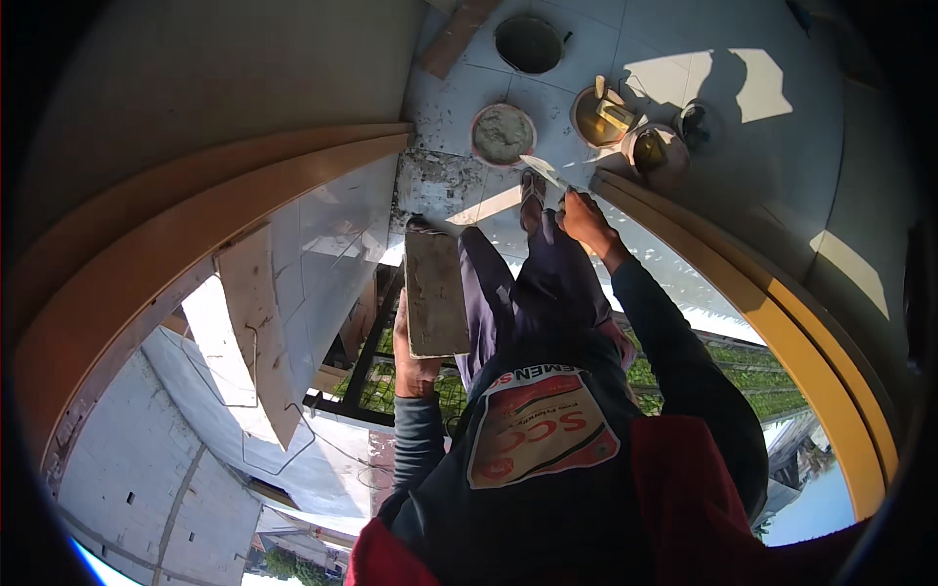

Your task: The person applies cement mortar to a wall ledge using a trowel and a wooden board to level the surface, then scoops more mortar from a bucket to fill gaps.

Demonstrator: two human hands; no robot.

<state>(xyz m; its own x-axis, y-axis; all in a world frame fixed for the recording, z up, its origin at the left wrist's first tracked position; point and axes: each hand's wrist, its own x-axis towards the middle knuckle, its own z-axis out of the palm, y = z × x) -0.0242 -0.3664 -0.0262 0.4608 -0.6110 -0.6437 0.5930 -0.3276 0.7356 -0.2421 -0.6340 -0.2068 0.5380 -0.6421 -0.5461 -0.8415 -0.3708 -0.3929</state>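
Observation:
In my left hand [404, 344] is a grey, mortar-smeared rectangular slab [436, 293], held from beside and below in front of my left leg. I cannot tell whether it is a block or a board. My right hand [589, 223] is closed around the handle of a trowel [545, 171], its pale blade reaching left toward a round tub of grey mortar [503, 134]. The tub stands on the floor just beyond my feet. The blade tip appears near the tub's close edge; whether it touches is unclear.
A dark bucket [529, 45] stands behind the mortar tub. To the right are a tub with a yellow tool [614, 114] across it, another tub [657, 153] and a small dark container [694, 125]. Door frame posts [322, 146] rise on both sides. A plank [457, 37] lies far left.

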